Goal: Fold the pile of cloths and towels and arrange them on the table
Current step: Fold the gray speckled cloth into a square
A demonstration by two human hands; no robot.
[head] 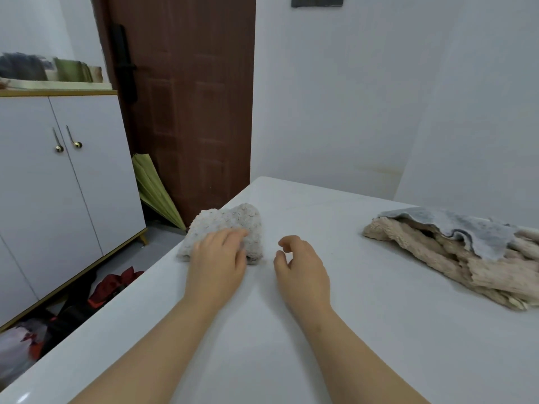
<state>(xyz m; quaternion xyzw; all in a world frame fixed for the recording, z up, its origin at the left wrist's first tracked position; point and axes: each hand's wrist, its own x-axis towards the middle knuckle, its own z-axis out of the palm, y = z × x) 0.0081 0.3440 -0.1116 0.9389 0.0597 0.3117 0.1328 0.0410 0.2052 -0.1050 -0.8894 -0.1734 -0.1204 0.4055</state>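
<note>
A folded, fluffy off-white towel [233, 223] lies near the left edge of the white table [364, 330]. My left hand [217, 262] rests flat on its near side, fingers spread, pressing rather than gripping. My right hand [302, 269] hovers just right of the towel, fingers loosely curled with nothing in them. At the right side of the table lies a pile of beige fleecy cloths [466, 266] with a grey cloth [469, 228] draped over its top.
A white two-door cabinet [58, 185] stands to the left of the table, with bags and red items [113, 284] on the floor under it. A green folded umbrella [154, 191] leans by the brown door [186, 97]. White walls close the far side and right.
</note>
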